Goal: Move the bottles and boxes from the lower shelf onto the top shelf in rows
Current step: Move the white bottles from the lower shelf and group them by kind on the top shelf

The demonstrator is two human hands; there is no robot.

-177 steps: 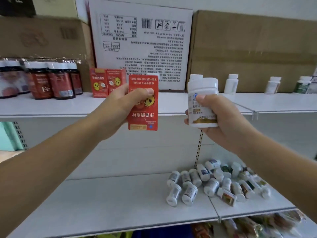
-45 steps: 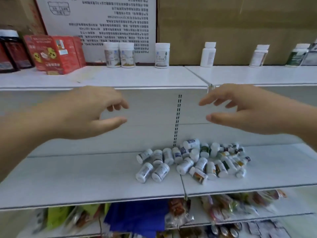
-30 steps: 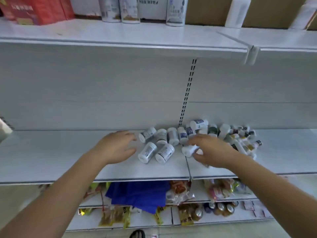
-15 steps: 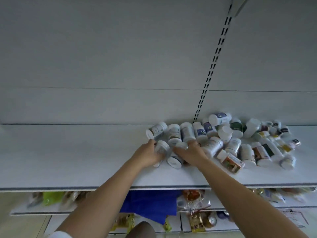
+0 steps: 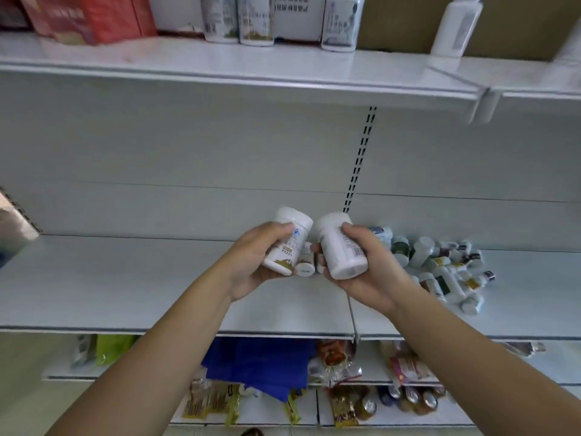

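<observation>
Bottles (image 5: 440, 265) lie heaped on their sides on the lower shelf (image 5: 125, 278), right of both hands. Left hand (image 5: 254, 262) curls round a labelled bottle (image 5: 287, 243), cap up and tilted to the right; right hand (image 5: 374, 272) wraps a second bottle (image 5: 339, 247), base toward the camera. Both are held clear above the lower shelf, caps almost touching. A smaller bottle (image 5: 305, 262) lies between the hands. Top shelf (image 5: 283, 67) carries red boxes (image 5: 88, 17) at its left, three standing bottles (image 5: 254, 20) in a row beside them, and a lone bottle (image 5: 456, 23) further right. Judgement: the boxes look finished, as none shows below; the bottles are barely begun, with two in hand and most of the heap left to lift and line up
</observation>
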